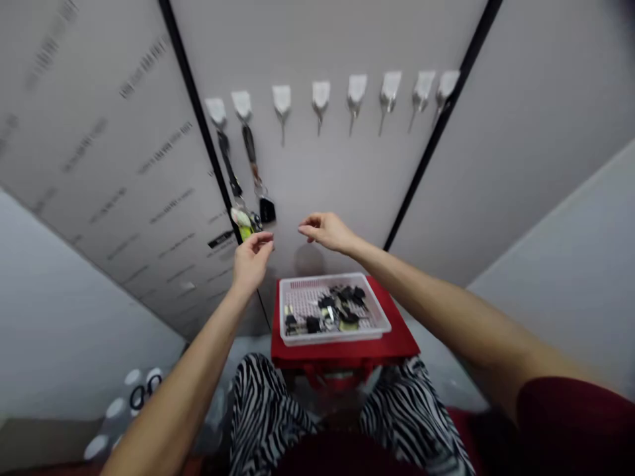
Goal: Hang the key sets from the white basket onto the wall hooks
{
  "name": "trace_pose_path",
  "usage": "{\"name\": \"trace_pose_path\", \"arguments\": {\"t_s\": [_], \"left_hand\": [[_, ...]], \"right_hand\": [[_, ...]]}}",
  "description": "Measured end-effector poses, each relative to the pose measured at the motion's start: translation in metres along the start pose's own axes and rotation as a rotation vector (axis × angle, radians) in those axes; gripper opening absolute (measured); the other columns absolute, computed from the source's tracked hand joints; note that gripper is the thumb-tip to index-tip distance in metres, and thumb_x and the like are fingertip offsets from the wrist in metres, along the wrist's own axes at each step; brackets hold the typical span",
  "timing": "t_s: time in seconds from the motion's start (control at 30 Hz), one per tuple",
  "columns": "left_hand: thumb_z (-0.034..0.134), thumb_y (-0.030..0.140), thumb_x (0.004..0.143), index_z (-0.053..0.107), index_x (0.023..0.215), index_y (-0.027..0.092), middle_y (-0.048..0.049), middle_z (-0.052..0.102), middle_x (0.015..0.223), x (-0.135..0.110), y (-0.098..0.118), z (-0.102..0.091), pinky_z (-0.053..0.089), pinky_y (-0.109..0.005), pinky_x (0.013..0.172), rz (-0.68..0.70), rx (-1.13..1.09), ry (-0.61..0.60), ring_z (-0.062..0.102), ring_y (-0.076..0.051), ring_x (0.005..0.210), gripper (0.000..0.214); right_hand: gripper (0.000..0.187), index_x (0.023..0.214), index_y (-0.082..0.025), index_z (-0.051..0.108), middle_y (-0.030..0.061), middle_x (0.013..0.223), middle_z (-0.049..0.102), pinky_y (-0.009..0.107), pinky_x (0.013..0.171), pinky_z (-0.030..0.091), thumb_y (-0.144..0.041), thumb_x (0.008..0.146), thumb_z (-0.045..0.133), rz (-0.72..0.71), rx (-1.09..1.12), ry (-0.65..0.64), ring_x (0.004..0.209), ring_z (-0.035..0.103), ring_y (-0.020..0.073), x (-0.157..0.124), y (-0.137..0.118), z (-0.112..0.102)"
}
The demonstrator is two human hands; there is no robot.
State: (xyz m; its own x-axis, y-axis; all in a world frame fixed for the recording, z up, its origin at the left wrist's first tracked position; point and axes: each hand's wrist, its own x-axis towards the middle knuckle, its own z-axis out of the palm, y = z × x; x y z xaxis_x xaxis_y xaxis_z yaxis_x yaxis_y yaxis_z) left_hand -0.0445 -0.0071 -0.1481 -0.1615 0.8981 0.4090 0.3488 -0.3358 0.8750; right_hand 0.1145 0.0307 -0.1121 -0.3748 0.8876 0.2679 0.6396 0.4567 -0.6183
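My left hand (253, 261) is raised before the panel, just below the hanging keys, with thumb and fingertips drawn together in a pinch. Across a small gap, my right hand (328, 231) has its fingers curled toward the thumb above the basket. Blur hides whatever either pinch may hold. A black strap with a dark key fob (267, 210) hangs from the second hook. Beside it, another strap (229, 164) carries a pale and yellow-green charm (243, 222) from the leftmost hook. Below my hands, a white plastic basket (332, 338) contains several dark keys (342, 304).
Several white-backed hooks (321, 96) run in a row across the grey panel. The basket stands on a red box (317, 354) at my knees, between zebra-striped trouser legs (268, 390). Bottles with white caps (116, 406) stand at lower left.
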Motion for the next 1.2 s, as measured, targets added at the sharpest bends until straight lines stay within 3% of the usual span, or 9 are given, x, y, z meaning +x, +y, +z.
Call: {"name": "trace_pose_path", "arguments": {"t_s": [0.2, 0.3, 0.43, 0.67, 0.87, 0.97, 1.1, 1.2], "left_hand": [[0.047, 0.023, 0.060, 0.054, 0.082, 0.017, -0.0041, 0.056, 0.081, -0.059, -0.040, 0.046, 0.036, -0.023, 0.064, -0.013, 0.452, -0.617, 0.049, -0.012, 0.070, 0.024], [0.051, 0.022, 0.055, 0.056, 0.081, 0.018, -0.0045, 0.057, 0.079, -0.069, -0.049, 0.059, 0.035, -0.023, 0.063, -0.014, 0.663, -0.812, 0.049, -0.016, 0.072, 0.027], [0.048, 0.016, 0.054, 0.056, 0.082, 0.021, -0.0021, 0.058, 0.077, -0.070, -0.053, 0.064, 0.034, -0.020, 0.059, 0.043, 0.655, -0.936, 0.049, -0.014, 0.069, 0.030], [0.048, 0.019, 0.054, 0.056, 0.077, 0.022, -0.0002, 0.057, 0.065, -0.067, -0.054, 0.065, 0.031, -0.019, 0.051, 0.029, 0.741, -1.006, 0.048, -0.012, 0.058, 0.024], [0.038, 0.012, 0.060, 0.055, 0.069, 0.016, -0.0069, 0.057, 0.072, -0.056, -0.055, 0.064, 0.033, -0.023, 0.059, 0.079, 0.901, -0.853, 0.049, -0.016, 0.068, 0.020], [0.038, 0.012, 0.060, 0.053, 0.075, 0.015, -0.0069, 0.055, 0.077, -0.057, -0.055, 0.065, 0.034, -0.024, 0.064, 0.107, 0.851, -0.828, 0.048, -0.016, 0.073, 0.021], [0.040, 0.018, 0.064, 0.049, 0.086, 0.016, -0.0053, 0.051, 0.087, -0.072, -0.049, 0.078, 0.032, -0.025, 0.074, 0.235, 0.727, -0.741, 0.043, -0.015, 0.083, 0.024], [0.046, 0.025, 0.061, 0.043, 0.097, 0.021, -0.0031, 0.045, 0.100, -0.081, -0.042, 0.094, 0.030, -0.028, 0.078, 0.371, 0.688, -0.780, 0.038, -0.017, 0.091, 0.036]], "right_hand": [[0.021, 0.072, -0.016, 0.057, 0.0015, 0.066, 0.056, 0.020, 0.056, 0.034, -0.025, 0.054, 0.055, 0.108, -0.248, -0.342, 0.061, 0.047, 0.0117, -0.088, 0.082, 0.024], [0.026, 0.078, -0.017, 0.056, 0.0053, 0.080, 0.053, 0.023, 0.064, 0.033, -0.032, 0.056, 0.053, 0.072, -0.434, -0.340, 0.077, 0.045, 0.0160, -0.108, 0.096, 0.033], [0.027, 0.082, -0.017, 0.055, 0.0069, 0.083, 0.051, 0.025, 0.071, 0.031, -0.033, 0.062, 0.048, 0.004, -0.462, -0.278, 0.083, 0.042, 0.0170, -0.116, 0.097, 0.038], [0.026, 0.082, -0.019, 0.054, 0.0055, 0.083, 0.052, 0.025, 0.069, 0.031, -0.027, 0.057, 0.053, -0.019, -0.503, -0.282, 0.080, 0.043, 0.0168, -0.114, 0.097, 0.035], [0.024, 0.083, -0.018, 0.054, 0.0064, 0.084, 0.054, 0.024, 0.065, 0.031, -0.024, 0.060, 0.049, 0.076, -0.594, -0.308, 0.080, 0.046, 0.0176, -0.113, 0.100, 0.031], [0.023, 0.083, -0.019, 0.053, 0.0053, 0.085, 0.055, 0.023, 0.065, 0.031, -0.023, 0.061, 0.047, 0.073, -0.602, -0.323, 0.080, 0.046, 0.0167, -0.114, 0.097, 0.027], [0.016, 0.073, -0.018, 0.056, 0.0062, 0.078, 0.056, 0.027, 0.065, 0.028, -0.020, 0.062, 0.045, 0.109, -0.708, -0.361, 0.079, 0.046, 0.0182, -0.114, 0.088, 0.023], [0.015, 0.067, -0.017, 0.058, 0.0071, 0.071, 0.057, 0.030, 0.065, 0.026, -0.022, 0.062, 0.045, 0.118, -0.764, -0.399, 0.076, 0.046, 0.0193, -0.116, 0.083, 0.022]]}}
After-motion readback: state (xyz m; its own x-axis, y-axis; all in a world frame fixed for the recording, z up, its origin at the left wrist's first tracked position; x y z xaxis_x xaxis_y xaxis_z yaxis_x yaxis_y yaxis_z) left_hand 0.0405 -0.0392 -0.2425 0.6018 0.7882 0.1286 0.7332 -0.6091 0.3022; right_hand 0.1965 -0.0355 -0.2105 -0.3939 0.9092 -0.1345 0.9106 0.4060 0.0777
